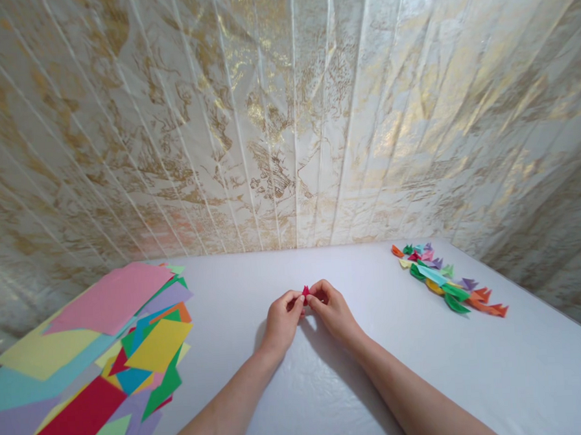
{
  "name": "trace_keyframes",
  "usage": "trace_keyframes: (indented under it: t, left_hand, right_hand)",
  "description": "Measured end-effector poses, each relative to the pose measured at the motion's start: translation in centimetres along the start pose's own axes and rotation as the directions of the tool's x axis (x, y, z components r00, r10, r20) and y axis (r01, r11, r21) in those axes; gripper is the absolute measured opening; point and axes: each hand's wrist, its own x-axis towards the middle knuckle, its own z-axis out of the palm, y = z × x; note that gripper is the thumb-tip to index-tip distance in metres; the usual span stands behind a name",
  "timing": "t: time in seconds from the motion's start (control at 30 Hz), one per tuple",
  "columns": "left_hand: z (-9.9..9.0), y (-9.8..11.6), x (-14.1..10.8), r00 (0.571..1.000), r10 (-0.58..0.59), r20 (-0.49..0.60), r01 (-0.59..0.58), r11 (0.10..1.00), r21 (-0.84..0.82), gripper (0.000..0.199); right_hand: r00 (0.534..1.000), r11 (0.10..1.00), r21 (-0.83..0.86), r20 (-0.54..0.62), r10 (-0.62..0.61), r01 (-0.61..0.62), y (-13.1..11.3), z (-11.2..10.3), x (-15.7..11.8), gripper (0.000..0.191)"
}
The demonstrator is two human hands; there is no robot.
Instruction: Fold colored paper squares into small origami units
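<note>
A small red folded paper piece with pointed tips sits between my two hands, just above the middle of the table. My left hand pinches it from the left with thumb and fingers. From the right, my right hand grips its other side, thumb and forefinger pressed together. The fingers cover most of the piece, so only its upper points and a bit of the middle show.
Coloured paper sheets, a large pink one and a yellow square among them, lie spread at the left. Several folded paper shapes are grouped at the right on the white table. A gold-patterned curtain hangs behind.
</note>
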Motion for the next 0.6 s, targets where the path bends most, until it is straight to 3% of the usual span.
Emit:
trace_keyframes:
  t: [0.4,0.6]
  left_hand:
    - [-0.07,-0.39,0.3,0.992,0.123,-0.018,-0.123,0.992,0.013,0.011]
    - [-0.22,0.02,0.18,0.994,0.113,-0.003,-0.113,0.993,-0.017,0.011]
  right_hand:
    - [0.999,1.0,-0.017,0.044,0.0,0.001,0.35,-0.12,0.13,0.015]
    - [0.997,0.996,-0.092,0.072,-0.003,0.01,0.24,-0.11,-0.03,0.016]
